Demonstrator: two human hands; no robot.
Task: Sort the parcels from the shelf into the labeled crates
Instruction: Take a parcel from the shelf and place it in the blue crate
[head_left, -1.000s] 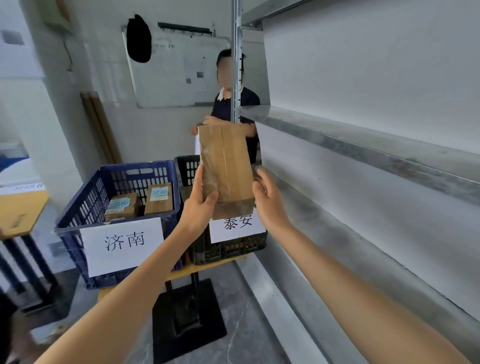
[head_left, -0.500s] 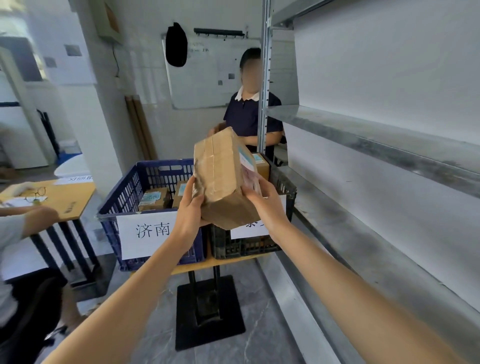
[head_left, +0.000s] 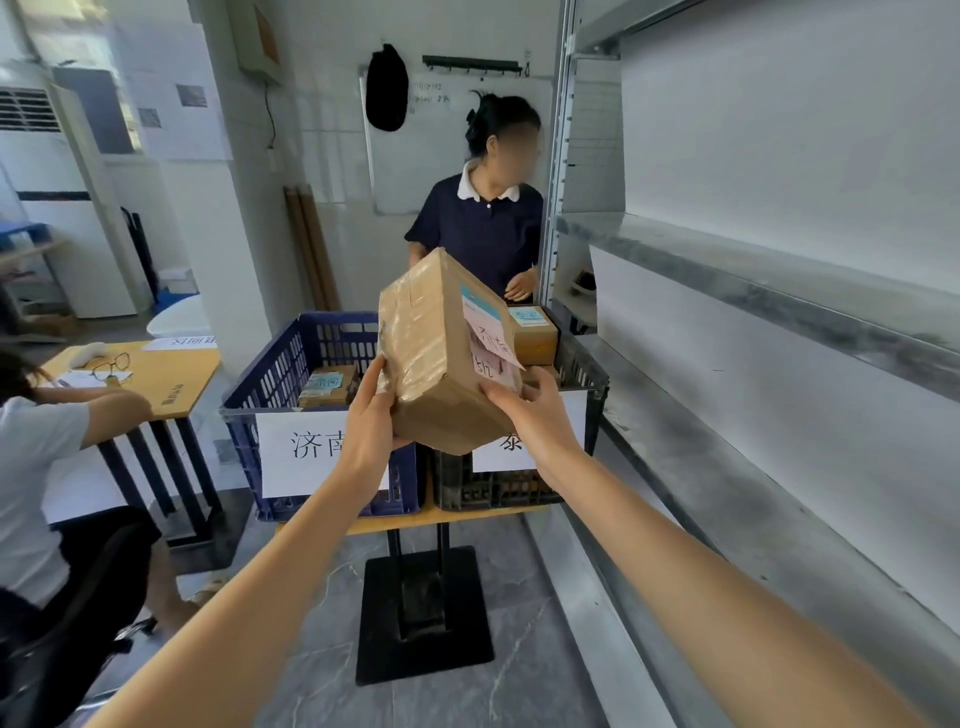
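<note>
Roughly midway, judging by the load: small brown labelled boxes (head_left: 327, 387) already in the blue slatted plastic crate (head_left: 270, 379); another box (head_left: 532, 335) in the black plastic crate (head_left: 592, 374); yet to be placed, the brown tape-wrapped cardboard parcel (head_left: 441, 358), tilted in mid-air above both front rims, gripped low by left hand (head_left: 371, 415) and right hand (head_left: 535, 415); pink handwritten slip (head_left: 491, 348) hard to read; black crate's white paper label (head_left: 571, 415) half covered; grey metal shelf (head_left: 779, 291) cut off, remainder uncountable.
</note>
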